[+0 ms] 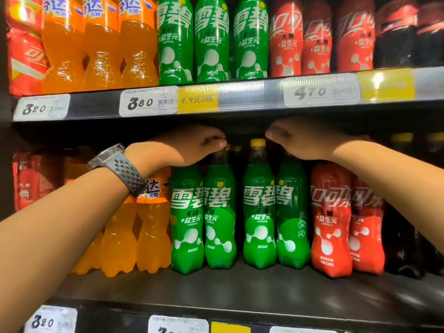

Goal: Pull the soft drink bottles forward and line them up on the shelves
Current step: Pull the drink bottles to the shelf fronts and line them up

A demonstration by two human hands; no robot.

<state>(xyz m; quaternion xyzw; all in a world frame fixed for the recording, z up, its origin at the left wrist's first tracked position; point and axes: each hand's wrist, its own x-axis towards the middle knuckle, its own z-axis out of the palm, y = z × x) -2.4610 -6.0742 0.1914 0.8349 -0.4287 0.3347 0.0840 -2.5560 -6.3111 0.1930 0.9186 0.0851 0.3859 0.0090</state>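
Head view: we are reaching both hands under the upper shelf (240, 102) to the green bottles (258, 212), which are standing four abreast on the lower shelf (240, 289), set back from its front lip. Left hand (192, 145), watch (117, 164) on the wrist, is covering the leftmost green bottle's top. Right hand (305, 138) is lying over the rightmost one's top. Both hands' fingers are curling down behind the necks; we cannot tell whether they are clamping anything. Orange bottles (144, 231) are standing just left of the green bottles, red bottles (331, 219) just right.
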